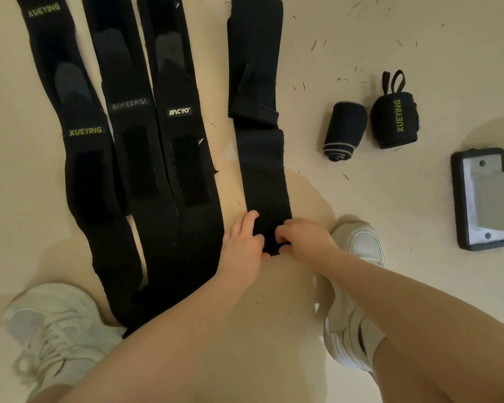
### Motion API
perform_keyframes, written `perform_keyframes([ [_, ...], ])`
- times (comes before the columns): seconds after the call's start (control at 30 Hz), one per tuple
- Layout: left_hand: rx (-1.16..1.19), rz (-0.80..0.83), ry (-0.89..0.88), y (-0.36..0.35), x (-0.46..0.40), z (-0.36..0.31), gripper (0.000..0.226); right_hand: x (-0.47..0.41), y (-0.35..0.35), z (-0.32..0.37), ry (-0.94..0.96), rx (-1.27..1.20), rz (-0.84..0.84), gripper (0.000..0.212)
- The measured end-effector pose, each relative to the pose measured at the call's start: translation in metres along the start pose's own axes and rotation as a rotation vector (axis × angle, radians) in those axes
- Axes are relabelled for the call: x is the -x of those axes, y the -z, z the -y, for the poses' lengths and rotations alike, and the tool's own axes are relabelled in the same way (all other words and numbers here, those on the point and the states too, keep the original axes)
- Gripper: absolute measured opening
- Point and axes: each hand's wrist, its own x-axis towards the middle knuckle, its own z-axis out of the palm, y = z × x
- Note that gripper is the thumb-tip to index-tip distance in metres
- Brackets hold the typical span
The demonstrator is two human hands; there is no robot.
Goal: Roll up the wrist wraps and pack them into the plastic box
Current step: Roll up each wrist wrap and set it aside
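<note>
Hands: the left hand [242, 242] and the right hand [301, 238] both pinch the near end of one flat black wrap [262, 170], fingers curled on its edge.
Wrap in hand: it lies long and straight on the floor [361, 33], running away from the person, with the roll only just being started at the end by the hands.
Done: two rolled wraps sit on the floor to the right of the wrap in hand. One is a plain roll with grey stripes [344, 130]. The other is a roll that says XUEYING [394, 123] with a loop on top.
Left to do: three more flat wraps [134, 158] lie side by side to the left of the wrap in hand, not rolled yet.
Box: I cannot see a plastic box, so I think no packing has begun.
How far: I think less than half is done.
</note>
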Motion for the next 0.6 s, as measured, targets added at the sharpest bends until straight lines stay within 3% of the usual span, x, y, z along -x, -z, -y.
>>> perform_keyframes([
  [0.13,-0.027,-0.049,0.016,-0.001,0.002,-0.002,0.011,0.006,-0.002,0.009,0.165,0.314,-0.083,0.028],
  [0.33,-0.024,-0.082,0.01,-0.004,0.005,-0.003,0.015,0.011,-0.007,0.004,0.293,0.396,-0.163,0.024],
  [0.6,-0.018,-0.071,0.013,-0.006,0.005,-0.002,0.021,0.011,-0.015,0.004,0.292,0.45,-0.281,0.021],
])
